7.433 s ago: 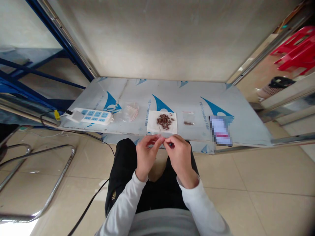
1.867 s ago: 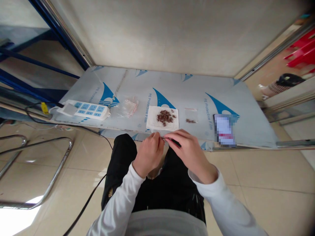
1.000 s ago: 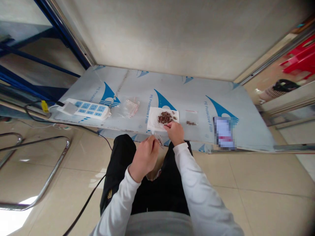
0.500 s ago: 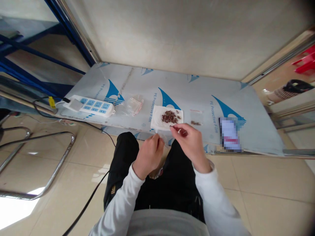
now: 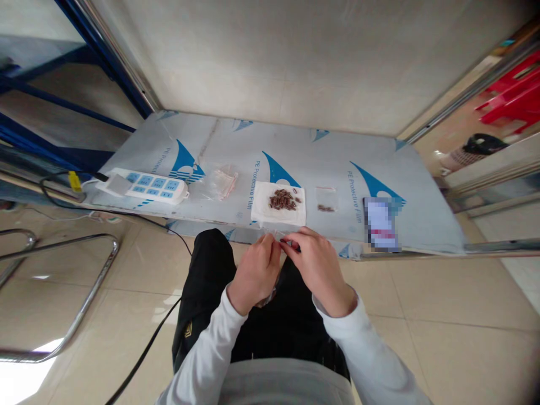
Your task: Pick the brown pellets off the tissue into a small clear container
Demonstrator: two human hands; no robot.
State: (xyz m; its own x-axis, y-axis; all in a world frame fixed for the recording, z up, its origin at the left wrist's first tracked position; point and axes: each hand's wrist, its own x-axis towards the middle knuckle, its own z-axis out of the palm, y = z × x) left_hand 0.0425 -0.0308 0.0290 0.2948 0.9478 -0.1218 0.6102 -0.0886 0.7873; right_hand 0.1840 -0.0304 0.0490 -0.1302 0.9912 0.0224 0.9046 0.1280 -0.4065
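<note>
Head view: left hand (image 5: 256, 270) pinches a clear bag (image 5: 270, 231), right hand (image 5: 324, 269) a dark piece (image 5: 282, 241), near the table edge (image 5: 202, 219).

A single head-worn camera looks forward and steeply down over the person's lap (image 5: 291, 329). The left hand (image 5: 256, 271) and right hand (image 5: 320, 269) sit just below the middle of this wide view, fairly near. The counter (image 5: 333, 154), a little farther off, shows nearly whole, with a pale panel (image 5: 287, 62) behind it and tiled floor (image 5: 405, 304) on both sides.
</note>
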